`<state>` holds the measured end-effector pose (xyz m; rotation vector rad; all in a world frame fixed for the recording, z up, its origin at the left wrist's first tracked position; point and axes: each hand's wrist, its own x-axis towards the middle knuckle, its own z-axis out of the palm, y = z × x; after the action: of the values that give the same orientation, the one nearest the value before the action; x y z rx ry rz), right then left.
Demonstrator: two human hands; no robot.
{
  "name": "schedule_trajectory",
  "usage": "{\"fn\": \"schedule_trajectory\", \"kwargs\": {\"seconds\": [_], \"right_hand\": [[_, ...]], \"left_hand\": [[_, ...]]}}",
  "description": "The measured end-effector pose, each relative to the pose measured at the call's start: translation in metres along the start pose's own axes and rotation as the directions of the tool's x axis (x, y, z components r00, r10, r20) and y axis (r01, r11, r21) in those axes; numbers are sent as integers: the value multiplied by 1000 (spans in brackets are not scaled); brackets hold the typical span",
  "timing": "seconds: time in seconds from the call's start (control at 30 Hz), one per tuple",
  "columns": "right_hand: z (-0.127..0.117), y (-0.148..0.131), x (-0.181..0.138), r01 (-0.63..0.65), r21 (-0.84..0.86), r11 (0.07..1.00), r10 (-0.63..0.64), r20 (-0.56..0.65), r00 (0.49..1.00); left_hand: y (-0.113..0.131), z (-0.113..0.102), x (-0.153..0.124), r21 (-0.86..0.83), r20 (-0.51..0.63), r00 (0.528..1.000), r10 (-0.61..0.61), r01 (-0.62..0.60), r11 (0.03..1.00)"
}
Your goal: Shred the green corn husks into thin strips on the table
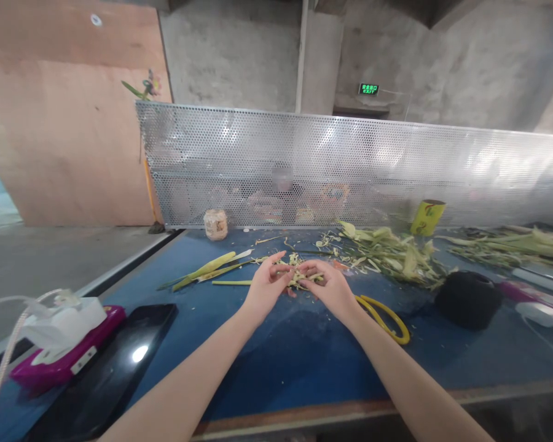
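Observation:
My left hand (268,283) and my right hand (328,283) meet over the middle of the blue table (286,356), fingers curled around a small clump of pale green plant scraps (299,275). Both hands pinch at the clump from opposite sides. Long green stems (207,270) lie just left of my left hand. Yellow-handled scissors (387,316) rest on the table right beside my right wrist.
A heap of green leaves and stalks (391,252) spreads at the back right. A black roll (467,299), a yellow cup (427,217), a small jar (215,224), a dark tablet (115,362) and a magenta device (59,362) sit around. A perforated metal screen (350,172) closes the far edge.

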<state>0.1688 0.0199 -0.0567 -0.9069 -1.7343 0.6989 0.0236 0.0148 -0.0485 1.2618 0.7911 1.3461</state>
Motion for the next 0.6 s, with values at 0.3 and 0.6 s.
{"fn": "schedule_trajectory", "kwargs": {"seconds": [0.3, 0.6], "right_hand": [[2, 3, 2, 19, 133, 991, -25, 38, 999], [4, 6, 1, 7, 200, 980, -18, 56, 998]], "left_hand": [[1, -5, -1, 144, 92, 986, 140, -152, 978], [1, -6, -2, 236, 77, 982, 171, -184, 954]]}}
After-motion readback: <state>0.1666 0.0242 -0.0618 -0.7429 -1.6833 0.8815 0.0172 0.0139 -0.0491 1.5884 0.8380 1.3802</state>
